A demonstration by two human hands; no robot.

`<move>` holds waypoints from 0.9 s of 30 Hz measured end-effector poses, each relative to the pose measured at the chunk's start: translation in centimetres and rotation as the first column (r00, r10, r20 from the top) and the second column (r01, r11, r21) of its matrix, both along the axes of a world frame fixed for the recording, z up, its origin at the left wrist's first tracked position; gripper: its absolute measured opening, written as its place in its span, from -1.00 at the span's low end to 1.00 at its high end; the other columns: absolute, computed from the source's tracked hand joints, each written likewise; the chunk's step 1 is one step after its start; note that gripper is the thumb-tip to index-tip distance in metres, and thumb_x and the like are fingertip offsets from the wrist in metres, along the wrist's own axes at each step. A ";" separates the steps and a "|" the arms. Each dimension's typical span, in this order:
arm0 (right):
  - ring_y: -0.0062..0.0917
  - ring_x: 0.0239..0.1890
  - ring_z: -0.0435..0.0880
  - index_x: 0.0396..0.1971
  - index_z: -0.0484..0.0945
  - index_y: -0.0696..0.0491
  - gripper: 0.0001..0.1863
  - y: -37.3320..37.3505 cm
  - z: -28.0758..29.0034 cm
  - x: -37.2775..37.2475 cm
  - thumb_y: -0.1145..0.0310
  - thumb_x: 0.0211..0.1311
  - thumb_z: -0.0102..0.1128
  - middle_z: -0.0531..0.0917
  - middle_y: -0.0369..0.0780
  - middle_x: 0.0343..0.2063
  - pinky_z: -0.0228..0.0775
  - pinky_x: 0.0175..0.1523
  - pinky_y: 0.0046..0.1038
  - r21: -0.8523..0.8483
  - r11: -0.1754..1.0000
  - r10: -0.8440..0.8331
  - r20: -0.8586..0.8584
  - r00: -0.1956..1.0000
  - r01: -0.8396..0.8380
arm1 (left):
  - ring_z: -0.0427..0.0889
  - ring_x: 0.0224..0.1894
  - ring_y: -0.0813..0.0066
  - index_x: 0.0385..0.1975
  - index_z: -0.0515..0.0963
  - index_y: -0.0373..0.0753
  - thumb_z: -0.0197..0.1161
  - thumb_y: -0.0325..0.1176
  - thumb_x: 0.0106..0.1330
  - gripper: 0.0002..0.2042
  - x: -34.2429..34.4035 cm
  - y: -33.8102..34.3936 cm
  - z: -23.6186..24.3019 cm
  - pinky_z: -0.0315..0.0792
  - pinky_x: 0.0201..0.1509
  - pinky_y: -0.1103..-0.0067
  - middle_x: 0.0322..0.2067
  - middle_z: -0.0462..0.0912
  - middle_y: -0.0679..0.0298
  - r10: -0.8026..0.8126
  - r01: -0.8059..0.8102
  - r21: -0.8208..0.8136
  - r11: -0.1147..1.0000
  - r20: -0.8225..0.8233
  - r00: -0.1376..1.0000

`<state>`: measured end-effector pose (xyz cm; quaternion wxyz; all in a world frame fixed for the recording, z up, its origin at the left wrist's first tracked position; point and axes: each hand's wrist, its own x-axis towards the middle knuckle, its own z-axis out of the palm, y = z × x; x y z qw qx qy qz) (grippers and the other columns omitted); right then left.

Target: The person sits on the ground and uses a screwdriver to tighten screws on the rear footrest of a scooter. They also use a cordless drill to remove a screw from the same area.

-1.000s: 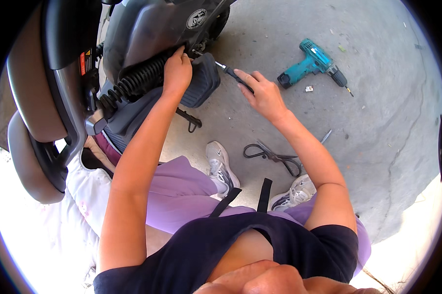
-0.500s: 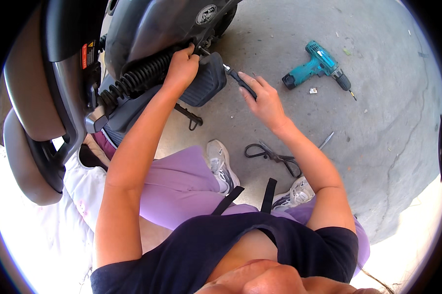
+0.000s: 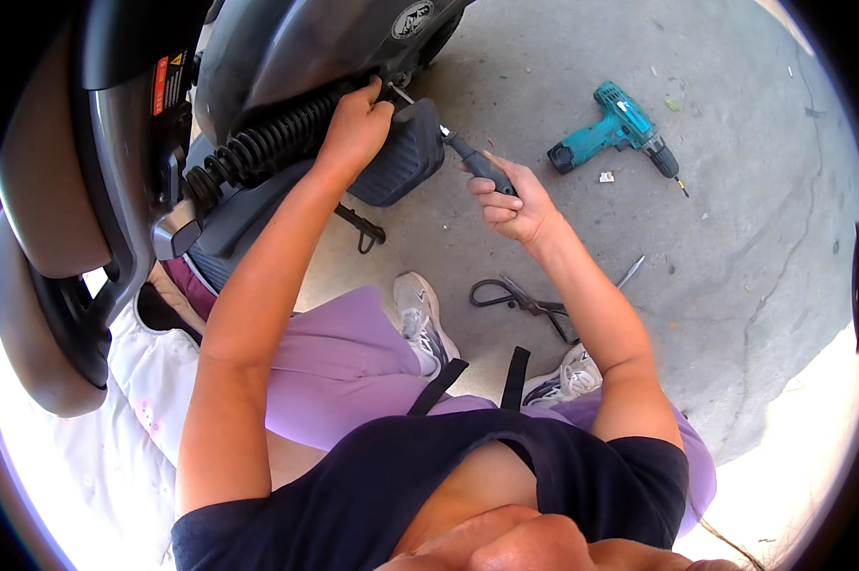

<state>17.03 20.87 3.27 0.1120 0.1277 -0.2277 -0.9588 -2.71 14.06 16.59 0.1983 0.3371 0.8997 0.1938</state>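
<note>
My right hand point(image 3: 513, 202) is closed round the dark grey handle of a screwdriver point(image 3: 477, 164). Its metal shaft runs past a black ribbed footrest point(image 3: 403, 157) toward the underside of a dark grey scooter point(image 3: 292, 52). Up against that lower body edge, beside the shaft's far end, is my left hand point(image 3: 355, 128), its fingers bent together. Whatever its fingertips grip there is hidden. A black coil-spring shock absorber point(image 3: 275, 143) lies just left of that hand.
A teal cordless drill point(image 3: 622, 131) lies on the concrete floor point(image 3: 734, 228) at the right, near a small white scrap point(image 3: 606, 177). Black-handled scissors point(image 3: 520, 297) and a metal rod point(image 3: 629, 272) lie below my right forearm. A kickstand point(image 3: 361, 228) sticks out under the footrest.
My right hand has gone from extended fingers along the screwdriver handle to a wrapped grip, slightly lower down. My left hand stays at the scooter's edge. The view has shifted slightly.
</note>
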 end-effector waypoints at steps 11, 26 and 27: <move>-0.64 -0.57 0.47 -0.41 0.50 0.20 -0.73 -2.6 0.9 -0.4 0.30 0.18 0.31 0.50 -0.21 -0.50 0.21 -0.61 -0.58 0.969 -0.233 -0.418 -0.020 0.908 -0.086 | 0.50 -0.31 0.58 0.26 0.23 -0.42 0.01 -0.40 0.16 -0.41 0.3 0.1 0.5 0.34 -0.11 0.71 -0.25 0.63 0.11 0.074 -0.064 -0.150 0.987 0.063 0.995; -0.47 -0.59 0.52 -0.31 0.36 0.13 -0.71 -4.4 1.8 -1.9 0.17 0.35 -0.11 0.47 -0.19 -0.47 0.35 -0.62 -0.55 0.484 0.869 -0.320 0.396 0.861 0.101 | 0.60 -0.33 0.32 0.24 0.22 -0.50 -0.01 -0.33 0.15 -0.39 -0.2 -0.3 0.4 0.41 -0.16 0.56 -0.38 0.62 -0.02 0.036 -0.031 -0.043 0.999 0.137 0.990; -0.44 -0.55 0.54 -0.31 0.36 0.12 -0.73 -5.2 2.5 -1.8 0.19 0.33 -0.11 0.47 -0.19 -0.46 0.41 -0.56 -0.52 0.557 0.812 -0.453 0.412 0.791 0.176 | 0.60 -0.25 0.25 0.23 0.23 -0.50 -0.01 -0.32 0.16 -0.39 -0.6 -0.6 0.0 0.41 -0.09 0.53 -0.31 0.61 -0.09 0.013 -0.010 -0.024 1.000 0.107 0.994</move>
